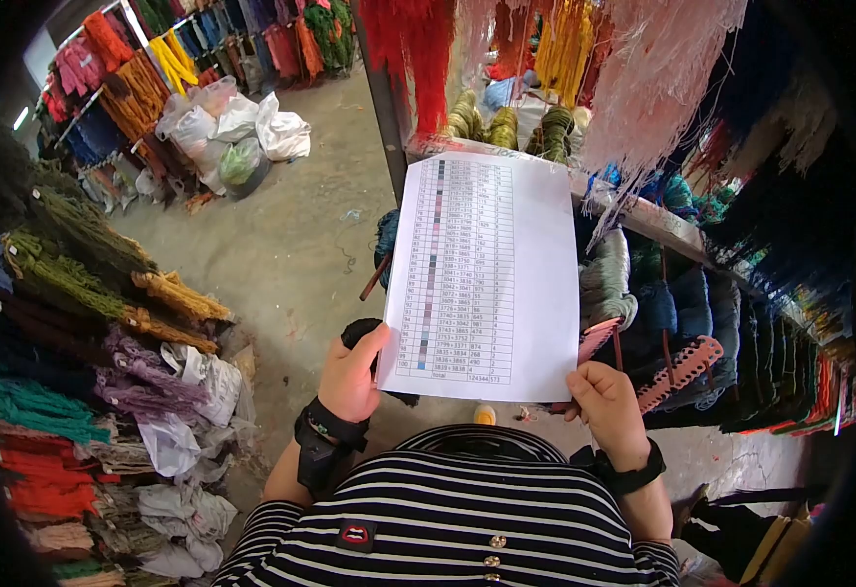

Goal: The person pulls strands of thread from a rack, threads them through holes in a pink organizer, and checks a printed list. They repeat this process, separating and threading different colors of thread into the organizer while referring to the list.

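A white printed sheet (542, 293) is held up in front of my chest, a table of numbers and small colour swatches down its left part. My left hand (351, 377) grips its lower left edge, thumb on the front and fingers hidden behind. Something black shows above that thumb. The lower right corner is pinched by my right hand (608, 406) between thumb and fingers. Just beyond the right hand is a pink strip with punched holes (680, 374); I cannot tell whether that hand holds it too. Both wrists wear black bands.
Red yarn (411, 68) and pale pink yarn (663, 78) hang ahead over a ledge with green skeins (557, 132). Blue skeins (658, 308) hang at right. Yarn racks (61, 391) line the left side. White plastic bags (237, 127) stand on the concrete floor (300, 220).
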`<control>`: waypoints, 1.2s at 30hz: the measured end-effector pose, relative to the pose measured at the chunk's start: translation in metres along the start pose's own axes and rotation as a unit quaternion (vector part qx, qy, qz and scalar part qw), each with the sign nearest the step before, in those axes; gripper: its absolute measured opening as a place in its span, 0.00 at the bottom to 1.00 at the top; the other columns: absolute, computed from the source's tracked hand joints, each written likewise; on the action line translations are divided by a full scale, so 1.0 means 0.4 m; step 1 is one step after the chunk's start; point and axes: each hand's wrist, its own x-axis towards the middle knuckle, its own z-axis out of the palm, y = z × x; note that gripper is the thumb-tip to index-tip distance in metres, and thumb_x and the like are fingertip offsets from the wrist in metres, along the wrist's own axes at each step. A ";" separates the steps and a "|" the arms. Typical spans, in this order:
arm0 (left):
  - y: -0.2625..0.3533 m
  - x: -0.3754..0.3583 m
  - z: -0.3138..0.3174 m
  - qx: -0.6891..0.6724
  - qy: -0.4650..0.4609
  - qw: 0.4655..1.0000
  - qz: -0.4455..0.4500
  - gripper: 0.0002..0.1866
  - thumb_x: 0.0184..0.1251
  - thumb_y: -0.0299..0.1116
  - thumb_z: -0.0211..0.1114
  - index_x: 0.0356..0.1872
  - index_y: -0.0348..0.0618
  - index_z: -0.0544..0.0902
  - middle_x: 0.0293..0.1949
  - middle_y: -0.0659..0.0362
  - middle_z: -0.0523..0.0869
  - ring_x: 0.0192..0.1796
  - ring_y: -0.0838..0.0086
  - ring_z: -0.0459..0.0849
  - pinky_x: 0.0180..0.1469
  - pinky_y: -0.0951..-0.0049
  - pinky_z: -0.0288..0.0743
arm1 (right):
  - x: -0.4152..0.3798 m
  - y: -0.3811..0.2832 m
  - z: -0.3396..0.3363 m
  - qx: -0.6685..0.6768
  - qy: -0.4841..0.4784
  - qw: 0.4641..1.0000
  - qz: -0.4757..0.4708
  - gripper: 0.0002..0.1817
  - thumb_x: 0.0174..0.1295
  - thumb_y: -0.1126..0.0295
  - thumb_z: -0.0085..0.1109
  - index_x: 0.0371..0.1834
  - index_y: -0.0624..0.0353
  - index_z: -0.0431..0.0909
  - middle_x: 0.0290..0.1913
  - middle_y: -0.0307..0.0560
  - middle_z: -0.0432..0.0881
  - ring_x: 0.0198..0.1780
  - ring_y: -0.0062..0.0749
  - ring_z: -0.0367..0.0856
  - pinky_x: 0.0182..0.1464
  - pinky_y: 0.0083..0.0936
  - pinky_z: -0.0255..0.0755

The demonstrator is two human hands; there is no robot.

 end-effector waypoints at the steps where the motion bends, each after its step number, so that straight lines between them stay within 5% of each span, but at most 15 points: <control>1: -0.002 0.001 -0.002 -0.001 -0.002 1.000 0.002 0.11 0.72 0.33 0.56 0.40 0.34 0.81 0.35 0.60 0.84 0.36 0.79 0.80 0.39 0.77 0.71 | 0.000 0.002 0.000 0.002 0.000 1.000 -0.001 0.13 0.71 0.69 0.52 0.29 0.65 0.76 0.24 0.37 0.78 0.24 0.15 0.74 0.29 0.14 0.68; 20: -0.017 0.006 -0.023 -0.010 -0.025 1.000 0.009 0.12 0.72 0.33 0.56 0.44 0.33 0.80 0.41 0.55 0.85 0.42 0.72 0.83 0.46 0.72 0.74 | 0.007 0.027 -0.009 0.015 -0.009 1.000 -0.020 0.13 0.71 0.69 0.52 0.30 0.65 0.76 0.24 0.38 0.79 0.25 0.15 0.74 0.29 0.13 0.68; 36: -0.011 0.004 -0.007 -0.007 -0.001 1.000 -0.007 0.10 0.72 0.32 0.57 0.41 0.34 0.80 0.35 0.60 0.84 0.36 0.80 0.79 0.39 0.77 0.71 | 0.013 0.037 -0.012 0.008 -0.004 1.000 -0.028 0.13 0.72 0.69 0.51 0.31 0.65 0.76 0.25 0.38 0.79 0.24 0.16 0.74 0.29 0.14 0.69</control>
